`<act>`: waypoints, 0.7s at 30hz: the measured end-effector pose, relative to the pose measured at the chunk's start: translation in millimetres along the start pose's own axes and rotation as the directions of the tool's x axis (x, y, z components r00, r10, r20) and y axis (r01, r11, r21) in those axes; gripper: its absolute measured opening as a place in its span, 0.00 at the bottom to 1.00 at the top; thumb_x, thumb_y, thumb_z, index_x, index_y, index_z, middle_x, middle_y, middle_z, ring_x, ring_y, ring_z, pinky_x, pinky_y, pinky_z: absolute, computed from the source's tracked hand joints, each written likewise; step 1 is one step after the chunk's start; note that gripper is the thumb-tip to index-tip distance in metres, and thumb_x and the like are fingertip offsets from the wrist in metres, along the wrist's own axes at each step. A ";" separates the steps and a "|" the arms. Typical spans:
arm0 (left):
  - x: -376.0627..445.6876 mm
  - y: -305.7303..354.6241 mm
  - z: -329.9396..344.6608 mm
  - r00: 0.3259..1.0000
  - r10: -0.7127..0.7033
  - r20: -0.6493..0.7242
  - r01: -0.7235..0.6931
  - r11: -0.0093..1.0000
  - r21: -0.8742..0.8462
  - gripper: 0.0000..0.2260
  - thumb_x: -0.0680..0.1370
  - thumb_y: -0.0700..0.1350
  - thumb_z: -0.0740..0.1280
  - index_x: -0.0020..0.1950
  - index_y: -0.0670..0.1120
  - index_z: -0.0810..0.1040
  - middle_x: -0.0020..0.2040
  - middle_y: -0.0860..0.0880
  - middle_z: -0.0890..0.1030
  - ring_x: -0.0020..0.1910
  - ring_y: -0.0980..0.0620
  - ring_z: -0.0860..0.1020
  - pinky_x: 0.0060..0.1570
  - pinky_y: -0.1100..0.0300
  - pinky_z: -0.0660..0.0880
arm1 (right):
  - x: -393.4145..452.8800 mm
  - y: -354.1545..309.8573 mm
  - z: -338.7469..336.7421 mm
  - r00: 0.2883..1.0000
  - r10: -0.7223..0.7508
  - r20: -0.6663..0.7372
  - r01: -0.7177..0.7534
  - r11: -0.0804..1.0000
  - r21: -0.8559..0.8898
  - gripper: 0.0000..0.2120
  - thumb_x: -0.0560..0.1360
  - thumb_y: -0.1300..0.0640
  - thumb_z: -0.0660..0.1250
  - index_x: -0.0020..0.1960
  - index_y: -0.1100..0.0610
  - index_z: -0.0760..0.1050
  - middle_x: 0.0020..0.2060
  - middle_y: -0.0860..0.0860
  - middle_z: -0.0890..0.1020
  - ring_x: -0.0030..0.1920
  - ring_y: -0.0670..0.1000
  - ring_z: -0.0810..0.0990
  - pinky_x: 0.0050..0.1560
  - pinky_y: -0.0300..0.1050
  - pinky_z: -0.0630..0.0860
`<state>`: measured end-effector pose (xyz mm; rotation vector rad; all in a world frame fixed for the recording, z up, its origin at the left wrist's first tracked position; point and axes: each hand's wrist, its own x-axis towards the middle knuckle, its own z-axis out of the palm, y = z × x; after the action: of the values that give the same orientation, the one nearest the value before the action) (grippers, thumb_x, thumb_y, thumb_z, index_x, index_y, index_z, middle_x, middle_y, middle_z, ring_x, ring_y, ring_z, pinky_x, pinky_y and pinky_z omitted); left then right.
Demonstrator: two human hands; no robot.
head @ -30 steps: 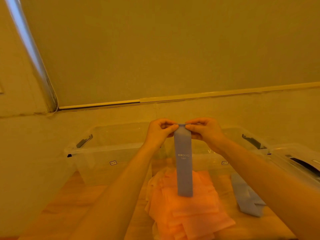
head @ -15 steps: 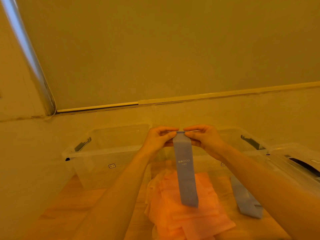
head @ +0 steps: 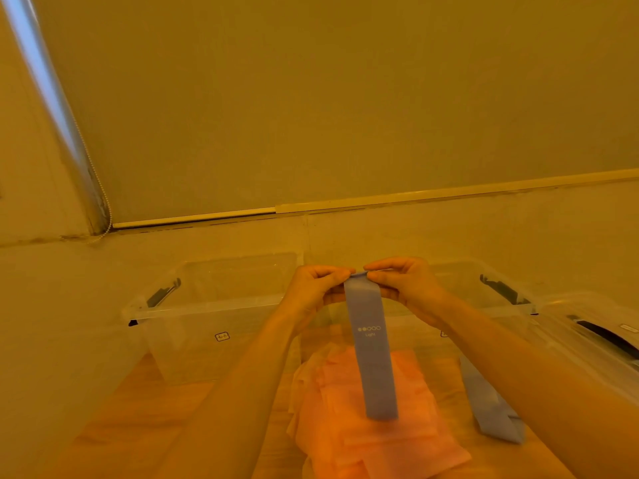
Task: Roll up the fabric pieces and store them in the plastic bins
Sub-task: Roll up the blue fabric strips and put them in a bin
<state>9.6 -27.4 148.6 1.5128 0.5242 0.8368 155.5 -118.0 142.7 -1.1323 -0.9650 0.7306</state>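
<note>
Two hands pinch the top of a hanging blue band above a pink pile.

The left hand (head: pixel 313 288) and right hand (head: pixel 403 285) each pinch the top edge of the blue band (head: pixel 373 354); fingertips hide that edge. It hangs over the pink fabric pile (head: pixel 366 440) on the desk (head: pixel 145 409), whose near end is cut off. A second blue band (head: pixel 494 416) lies right, partly behind the forearm. Clear bins (head: pixel 221 305) stand beyond; the right bin (head: pixel 484 285) is largely hidden.

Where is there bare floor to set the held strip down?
Bare wood floor lies left of the pink pile, before the left clear bin. Right is crowded: a second blue strip lies between the pile and the right forearm.
</note>
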 end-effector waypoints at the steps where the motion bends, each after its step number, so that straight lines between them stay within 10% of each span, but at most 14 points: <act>1: 0.2 -0.3 0.2 1.000 0.003 -0.006 -0.003 1.000 0.007 0.09 0.76 0.36 0.67 0.54 0.34 0.79 0.42 0.46 0.83 0.38 0.55 0.83 0.38 0.62 0.80 | 0.1 0.1 0.1 1.000 -0.002 0.003 0.002 1.000 -0.003 0.07 0.73 0.70 0.67 0.45 0.60 0.81 0.37 0.51 0.85 0.40 0.48 0.85 0.37 0.38 0.80; 21: 0.9 -1.8 3.9 0.997 0.079 -0.020 -0.073 0.975 0.208 0.02 0.77 0.38 0.66 0.50 0.41 0.77 0.39 0.47 0.81 0.36 0.57 0.81 0.35 0.64 0.80 | 3.9 2.2 2.2 0.998 -0.038 -0.049 0.035 0.998 -0.059 0.07 0.72 0.69 0.69 0.44 0.59 0.80 0.42 0.54 0.84 0.42 0.49 0.84 0.40 0.40 0.81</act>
<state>13.4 -29.0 147.1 1.7227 0.5918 0.8850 155.1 -113.1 141.9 -1.1754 -0.9675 0.6450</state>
